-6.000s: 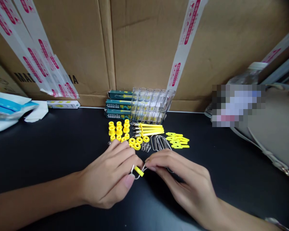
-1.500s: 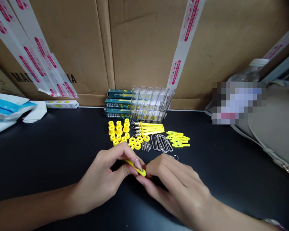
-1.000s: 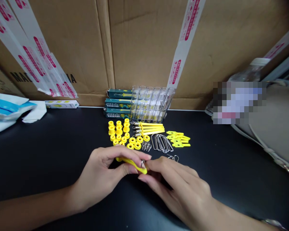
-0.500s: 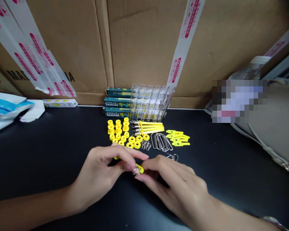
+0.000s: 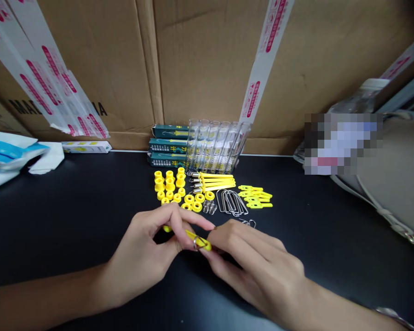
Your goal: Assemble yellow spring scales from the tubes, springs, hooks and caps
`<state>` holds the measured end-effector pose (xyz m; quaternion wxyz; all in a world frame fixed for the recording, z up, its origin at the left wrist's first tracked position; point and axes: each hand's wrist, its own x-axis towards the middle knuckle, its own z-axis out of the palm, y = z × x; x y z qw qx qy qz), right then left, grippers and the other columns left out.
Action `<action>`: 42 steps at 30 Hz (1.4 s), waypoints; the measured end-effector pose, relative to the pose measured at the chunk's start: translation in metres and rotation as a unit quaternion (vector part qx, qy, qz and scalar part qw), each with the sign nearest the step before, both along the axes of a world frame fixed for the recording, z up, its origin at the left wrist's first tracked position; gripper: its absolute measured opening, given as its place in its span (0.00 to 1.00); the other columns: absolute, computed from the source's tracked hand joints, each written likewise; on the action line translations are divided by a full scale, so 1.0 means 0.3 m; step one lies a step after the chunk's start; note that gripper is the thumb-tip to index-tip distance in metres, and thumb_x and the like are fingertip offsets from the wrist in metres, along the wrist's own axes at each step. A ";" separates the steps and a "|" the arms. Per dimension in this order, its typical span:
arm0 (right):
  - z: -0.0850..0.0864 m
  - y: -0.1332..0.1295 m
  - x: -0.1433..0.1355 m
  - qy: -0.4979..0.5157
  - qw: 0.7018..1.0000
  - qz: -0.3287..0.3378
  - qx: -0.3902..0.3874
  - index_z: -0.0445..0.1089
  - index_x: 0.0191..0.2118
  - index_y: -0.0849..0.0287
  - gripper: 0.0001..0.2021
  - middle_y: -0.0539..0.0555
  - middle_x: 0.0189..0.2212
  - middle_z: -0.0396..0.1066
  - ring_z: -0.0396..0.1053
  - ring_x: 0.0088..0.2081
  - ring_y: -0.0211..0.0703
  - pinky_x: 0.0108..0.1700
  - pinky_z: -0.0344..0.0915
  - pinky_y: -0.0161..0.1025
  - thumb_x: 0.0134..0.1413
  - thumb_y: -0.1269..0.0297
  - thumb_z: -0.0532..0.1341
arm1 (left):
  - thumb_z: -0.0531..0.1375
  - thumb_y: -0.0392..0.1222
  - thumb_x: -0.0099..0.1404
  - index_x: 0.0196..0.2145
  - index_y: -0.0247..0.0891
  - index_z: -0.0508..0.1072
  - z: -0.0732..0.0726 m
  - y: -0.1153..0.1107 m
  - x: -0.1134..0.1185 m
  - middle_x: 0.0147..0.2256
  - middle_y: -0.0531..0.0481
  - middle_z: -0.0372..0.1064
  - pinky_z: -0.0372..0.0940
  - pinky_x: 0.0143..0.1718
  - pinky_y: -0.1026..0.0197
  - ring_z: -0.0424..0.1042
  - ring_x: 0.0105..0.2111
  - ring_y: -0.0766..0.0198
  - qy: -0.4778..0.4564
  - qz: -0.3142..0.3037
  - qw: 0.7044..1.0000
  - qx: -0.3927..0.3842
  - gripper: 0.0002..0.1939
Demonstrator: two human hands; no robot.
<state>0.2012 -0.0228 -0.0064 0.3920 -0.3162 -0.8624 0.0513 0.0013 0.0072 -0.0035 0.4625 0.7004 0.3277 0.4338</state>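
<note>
Thumb and forefinger of my left hand (image 5: pixel 152 253) are closed on a narrow yellow plastic strip (image 5: pixel 206 246), which slants down to the right. A thin metal wire hook (image 5: pixel 195 242) loops around the strip near its holed end. My right hand (image 5: pixel 258 271) has its thumb and forefinger closed around that end, and its other fingers are curled. Whether it also grips the wire is hidden. Just beyond the hands lie yellow rings (image 5: pixel 196 207), small springs (image 5: pixel 209 208), bent metal wires (image 5: pixel 232 203) and small wire hooks (image 5: pixel 251 223).
Yellow flanged caps (image 5: pixel 169 185), yellow rods with springs (image 5: pixel 215 182) and flat yellow tabs (image 5: pixel 257 198) lie farther back. Clear tubes (image 5: pixel 215 147) stand before green boxes (image 5: pixel 165 146). A cardboard box (image 5: pixel 200 69) walls the back. A bottle (image 5: pixel 357 101) and bag (image 5: pixel 396 184) are right.
The strip's end has come further out between my fingers, and more of the wire shows. My right hand has shifted slightly right; the parts on the table stay put.
</note>
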 end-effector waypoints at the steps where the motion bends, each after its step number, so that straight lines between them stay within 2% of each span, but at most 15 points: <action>1: 0.001 0.002 0.002 0.001 1.000 0.002 0.002 0.68 0.37 0.62 0.05 0.53 0.29 0.72 0.69 0.29 0.38 0.32 0.67 0.34 0.66 0.74 0.57 | 0.61 0.24 0.62 0.26 0.40 0.65 0.001 -0.005 0.003 0.39 0.58 0.79 0.72 0.39 0.69 0.79 0.38 0.68 0.013 0.011 1.000 0.003 0.14; 4: 0.002 0.005 0.009 0.011 1.000 0.004 0.002 0.68 0.40 0.63 0.04 0.54 0.32 0.73 0.71 0.32 0.38 0.36 0.68 0.33 0.67 0.75 0.57 | 0.63 0.29 0.64 0.34 0.43 0.66 0.004 -0.015 0.007 0.39 0.58 0.75 0.70 0.40 0.69 0.76 0.40 0.69 0.072 0.049 0.996 0.036 0.11; 7: 0.005 0.003 0.024 0.002 1.000 -0.006 0.015 0.68 0.42 0.64 0.03 0.55 0.33 0.74 0.72 0.34 0.39 0.38 0.69 0.33 0.66 0.75 0.58 | 0.62 0.34 0.67 0.43 0.45 0.68 0.005 -0.014 0.004 0.41 0.57 0.73 0.66 0.44 0.66 0.73 0.42 0.66 0.153 0.056 0.983 0.084 0.09; 10: 0.017 0.003 0.050 -0.049 0.998 -0.016 0.047 0.69 0.43 0.65 0.05 0.56 0.33 0.75 0.73 0.34 0.41 0.37 0.70 0.35 0.67 0.76 0.56 | 0.57 0.37 0.72 0.40 0.43 0.69 0.013 -0.009 -0.003 0.38 0.56 0.71 0.61 0.44 0.63 0.69 0.40 0.64 0.217 -0.014 0.969 0.120 0.03; 13: 0.031 0.008 0.077 -0.098 0.987 0.008 0.126 0.72 0.46 0.66 0.14 0.59 0.36 0.78 0.75 0.36 0.44 0.39 0.73 0.37 0.70 0.74 0.49 | 0.49 0.36 0.75 0.33 0.40 0.66 0.033 -0.009 -0.010 0.33 0.55 0.67 0.57 0.43 0.61 0.65 0.35 0.64 0.223 -0.094 0.962 0.125 0.12; 16: 0.038 0.012 0.092 -0.137 0.963 0.025 0.231 0.75 0.46 0.68 0.19 0.61 0.38 0.80 0.77 0.38 0.48 0.39 0.74 0.39 0.70 0.75 0.45 | 0.45 0.40 0.76 0.34 0.40 0.66 0.049 -0.008 -0.016 0.34 0.54 0.67 0.55 0.43 0.58 0.63 0.36 0.62 0.222 -0.131 0.960 0.114 0.14; 20: 0.033 0.016 0.090 -0.173 0.938 0.017 0.299 0.76 0.44 0.69 0.13 0.61 0.37 0.81 0.77 0.36 0.49 0.36 0.76 0.41 0.67 0.75 0.53 | 0.48 0.49 0.75 0.35 0.41 0.66 0.056 0.007 -0.019 0.33 0.54 0.64 0.55 0.44 0.57 0.61 0.37 0.60 0.240 -0.151 0.954 0.093 0.15; 23: 0.030 0.025 0.089 -0.169 0.935 0.012 0.312 0.76 0.44 0.68 0.11 0.61 0.36 0.81 0.78 0.35 0.50 0.34 0.76 0.41 0.66 0.75 0.56 | 0.47 0.49 0.75 0.34 0.41 0.64 0.055 0.019 -0.023 0.33 0.54 0.60 0.54 0.44 0.56 0.59 0.37 0.59 0.244 -0.170 0.953 0.056 0.15; 27: 0.027 0.038 0.087 -0.136 0.957 0.007 0.258 0.75 0.43 0.67 0.09 0.60 0.36 0.80 0.77 0.37 0.48 0.38 0.76 0.41 0.65 0.74 0.57 | 0.49 0.51 0.72 0.38 0.41 0.65 0.048 0.015 -0.035 0.35 0.53 0.60 0.55 0.44 0.55 0.59 0.38 0.58 0.227 -0.173 0.954 0.094 0.13; 31: 0.014 0.040 0.065 -0.063 0.985 0.016 0.157 0.71 0.42 0.64 0.05 0.58 0.35 0.78 0.75 0.38 0.45 0.39 0.75 0.39 0.61 0.74 0.63 | 0.49 0.46 0.73 0.41 0.41 0.65 0.035 -0.005 -0.032 0.36 0.52 0.61 0.57 0.43 0.56 0.59 0.38 0.58 0.245 -0.104 0.955 0.134 0.09; 36: 0.007 0.023 0.029 0.064 0.997 0.028 0.017 0.69 0.40 0.63 0.05 0.57 0.35 0.75 0.74 0.38 0.41 0.42 0.73 0.37 0.61 0.77 0.63 | 0.49 0.37 0.75 0.44 0.43 0.63 0.015 -0.035 -0.015 0.41 0.54 0.67 0.60 0.48 0.59 0.65 0.43 0.62 0.264 -0.036 0.944 0.194 0.04; 40: 0.013 -0.001 0.017 0.125 0.991 0.014 -0.044 0.69 0.38 0.62 0.05 0.56 0.37 0.77 0.76 0.40 0.39 0.44 0.71 0.31 0.59 0.77 0.64 | 0.54 0.35 0.73 0.52 0.48 0.58 -0.008 -0.044 -0.014 0.44 0.57 0.69 0.64 0.48 0.68 0.71 0.45 0.69 0.201 0.015 0.961 0.191 0.14; 42: 0.014 -0.010 0.015 0.134 0.988 0.010 -0.069 0.70 0.38 0.61 0.06 0.55 0.38 0.78 0.77 0.41 0.38 0.45 0.71 0.29 0.58 0.77 0.65 | 0.55 0.34 0.73 0.55 0.50 0.58 -0.016 -0.041 -0.015 0.44 0.58 0.70 0.64 0.49 0.70 0.73 0.44 0.71 0.174 0.012 0.967 0.185 0.17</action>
